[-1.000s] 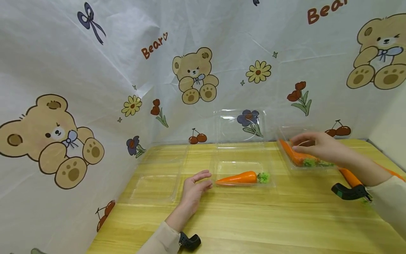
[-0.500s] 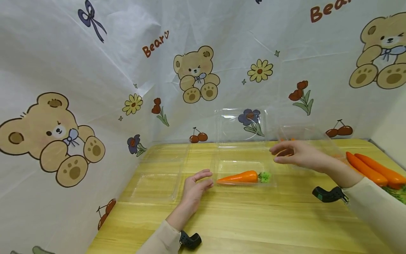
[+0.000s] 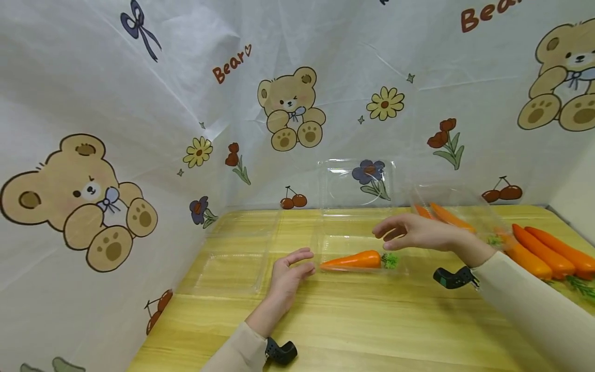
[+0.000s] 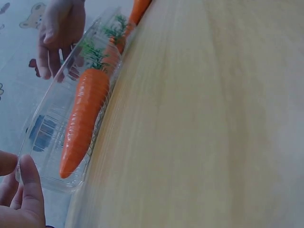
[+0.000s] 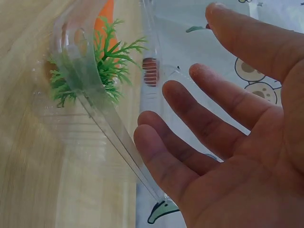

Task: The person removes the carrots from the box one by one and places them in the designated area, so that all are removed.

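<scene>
My left hand (image 3: 284, 276) is at the left edge of the middle clear plastic container (image 3: 395, 268). In the left wrist view its thumb (image 4: 31, 178) and a finger lie on either side of the container's rim, pinching the corner. Inside lies one orange carrot (image 3: 355, 260), its green top (image 5: 107, 71) to the right. The hinged lid (image 3: 337, 181) stands up against the backdrop. My right hand (image 3: 413, 232) hovers over the container's right side, holding nothing, fingers spread and slightly bent in the right wrist view.
A second clear container (image 3: 427, 194) at the right holds carrots (image 3: 451, 217). Several loose carrots (image 3: 548, 253) lie at the table's right side. Another open clear container (image 3: 228, 271) sits at the left. A bear-printed sheet (image 3: 344, 51) rises behind the wooden table (image 3: 372, 330).
My right hand has moved left from the right container to above the middle container's right side, uncovering the carrots at the right. The left hand stays in place.
</scene>
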The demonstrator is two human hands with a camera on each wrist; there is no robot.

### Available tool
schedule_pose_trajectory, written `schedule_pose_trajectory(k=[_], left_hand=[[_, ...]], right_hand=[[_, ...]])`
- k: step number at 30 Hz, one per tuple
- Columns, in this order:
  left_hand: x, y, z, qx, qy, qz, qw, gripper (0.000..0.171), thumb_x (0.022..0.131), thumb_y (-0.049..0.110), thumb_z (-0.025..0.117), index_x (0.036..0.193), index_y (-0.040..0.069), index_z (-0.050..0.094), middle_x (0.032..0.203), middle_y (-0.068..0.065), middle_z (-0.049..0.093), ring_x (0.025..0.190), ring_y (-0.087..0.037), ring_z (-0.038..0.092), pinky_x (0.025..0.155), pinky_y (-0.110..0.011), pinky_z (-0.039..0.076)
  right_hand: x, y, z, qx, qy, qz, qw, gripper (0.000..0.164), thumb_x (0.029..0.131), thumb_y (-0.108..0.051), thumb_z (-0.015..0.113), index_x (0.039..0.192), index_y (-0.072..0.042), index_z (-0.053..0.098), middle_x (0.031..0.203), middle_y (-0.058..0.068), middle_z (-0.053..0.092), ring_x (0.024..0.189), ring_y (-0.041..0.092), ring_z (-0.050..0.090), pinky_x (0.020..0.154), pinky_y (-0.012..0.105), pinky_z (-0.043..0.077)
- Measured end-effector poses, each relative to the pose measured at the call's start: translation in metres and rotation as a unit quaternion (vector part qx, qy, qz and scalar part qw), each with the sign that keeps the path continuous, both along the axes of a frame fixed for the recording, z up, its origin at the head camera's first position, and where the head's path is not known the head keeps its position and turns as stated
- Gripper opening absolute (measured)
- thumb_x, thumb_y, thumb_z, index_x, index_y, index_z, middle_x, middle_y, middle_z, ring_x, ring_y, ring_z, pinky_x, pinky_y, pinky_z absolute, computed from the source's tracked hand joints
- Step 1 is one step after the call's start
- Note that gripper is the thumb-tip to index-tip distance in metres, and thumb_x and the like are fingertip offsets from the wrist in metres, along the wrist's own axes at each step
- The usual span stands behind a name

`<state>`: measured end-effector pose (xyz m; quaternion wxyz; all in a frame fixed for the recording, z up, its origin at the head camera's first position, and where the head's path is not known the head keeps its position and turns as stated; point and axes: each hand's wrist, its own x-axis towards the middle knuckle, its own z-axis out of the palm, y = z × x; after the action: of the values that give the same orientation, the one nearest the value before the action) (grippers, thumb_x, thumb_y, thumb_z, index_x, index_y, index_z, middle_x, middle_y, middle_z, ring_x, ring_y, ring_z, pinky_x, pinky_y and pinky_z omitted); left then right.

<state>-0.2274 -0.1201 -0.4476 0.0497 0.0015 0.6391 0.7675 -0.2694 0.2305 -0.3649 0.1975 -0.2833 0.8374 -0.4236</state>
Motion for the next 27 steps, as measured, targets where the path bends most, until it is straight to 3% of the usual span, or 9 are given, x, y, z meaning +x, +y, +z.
schedule_pose_trajectory(k=[5, 13, 19, 22, 27], left_hand=[[0.001, -0.001, -0.001, 0.001, 0.000, 0.002, 1.0000, 0.033, 0.091, -0.006, 0.069, 0.122, -0.015, 0.067, 0.152, -0.020, 0.051, 0.127, -0.038, 0.058, 0.083, -0.028, 0.063], [0.000, 0.000, -0.001, -0.003, 0.000, -0.004, 1.0000, 0.033, 0.091, -0.006, 0.069, 0.123, -0.014, 0.067, 0.152, -0.019, 0.051, 0.121, -0.037, 0.061, 0.084, -0.028, 0.062], [0.001, 0.002, -0.001, -0.010, 0.002, -0.004, 0.9999, 0.033, 0.090, -0.007, 0.069, 0.122, -0.015, 0.067, 0.151, -0.019, 0.052, 0.125, -0.036, 0.061, 0.083, -0.027, 0.063], [0.001, 0.003, -0.001, -0.009, 0.001, -0.002, 1.0000, 0.033, 0.090, -0.007, 0.069, 0.122, -0.015, 0.067, 0.151, -0.020, 0.052, 0.123, -0.037, 0.062, 0.082, -0.027, 0.063], [0.001, 0.002, 0.000, -0.006, 0.000, -0.001, 1.0000, 0.033, 0.090, -0.007, 0.069, 0.122, -0.015, 0.067, 0.151, -0.019, 0.052, 0.108, -0.028, 0.067, 0.083, -0.027, 0.063]], right_hand=[[-0.007, -0.010, -0.007, -0.007, -0.026, 0.015, 1.000, 0.051, 0.098, -0.026, 0.072, 0.142, -0.004, 0.057, 0.144, 0.022, 0.057, 0.136, 0.050, 0.051, 0.105, 0.040, 0.056], [-0.018, -0.025, -0.010, -0.002, -0.078, 0.038, 0.996, 0.057, 0.097, -0.023, 0.074, 0.144, 0.002, 0.054, 0.147, 0.029, 0.051, 0.137, 0.050, 0.049, 0.103, 0.040, 0.057], [-0.023, -0.030, -0.014, 0.022, -0.126, 0.033, 0.991, 0.061, 0.095, -0.022, 0.077, 0.143, 0.005, 0.052, 0.144, 0.028, 0.054, 0.124, 0.033, 0.061, 0.094, 0.037, 0.061], [-0.026, -0.034, -0.017, 0.037, -0.128, 0.034, 0.990, 0.061, 0.094, -0.023, 0.077, 0.143, 0.005, 0.053, 0.142, 0.026, 0.056, 0.120, 0.027, 0.063, 0.092, 0.035, 0.060], [-0.032, -0.040, -0.020, 0.069, -0.098, 0.045, 0.992, 0.057, 0.092, -0.023, 0.079, 0.139, 0.002, 0.058, 0.139, 0.020, 0.060, 0.129, 0.036, 0.056, 0.096, 0.035, 0.059]])
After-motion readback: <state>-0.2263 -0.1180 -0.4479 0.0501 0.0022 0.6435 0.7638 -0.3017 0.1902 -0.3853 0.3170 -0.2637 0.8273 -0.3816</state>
